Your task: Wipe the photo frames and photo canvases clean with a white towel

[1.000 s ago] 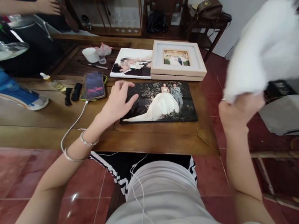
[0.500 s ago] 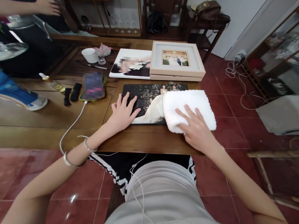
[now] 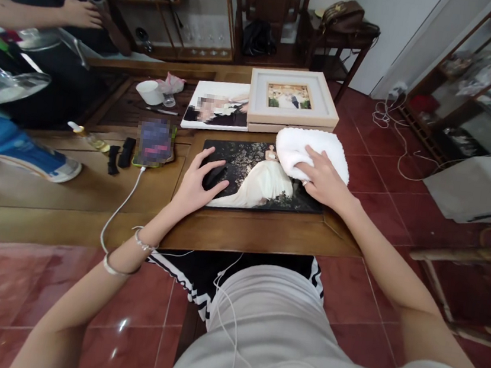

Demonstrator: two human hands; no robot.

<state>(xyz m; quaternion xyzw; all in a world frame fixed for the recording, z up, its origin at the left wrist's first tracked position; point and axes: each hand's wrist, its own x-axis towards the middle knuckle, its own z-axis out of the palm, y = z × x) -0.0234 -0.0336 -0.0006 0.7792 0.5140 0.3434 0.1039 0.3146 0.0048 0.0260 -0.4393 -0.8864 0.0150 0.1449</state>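
Observation:
A dark photo panel with a bride in a long white gown lies flat at the table's front edge. My left hand rests at its left edge, fingers and thumb spread, holding nothing. At the panel's upper right corner, my right hand grips a folded white towel and presses it on the surface. The towel hides that corner of the picture. Just behind the panel are a white-edged photo print and a pale wooden picture frame, which sits on another flat piece.
On the wooden table to the left are a phone on a white cable, a dropper bottle, a blue-and-white packet and a white cup. Another person's hand is at the far left. A stool stands at the right.
My right hand has moved the towel up and slightly left, uncovering the panel's lower right. My left hand has shifted slightly left to the panel's edge.

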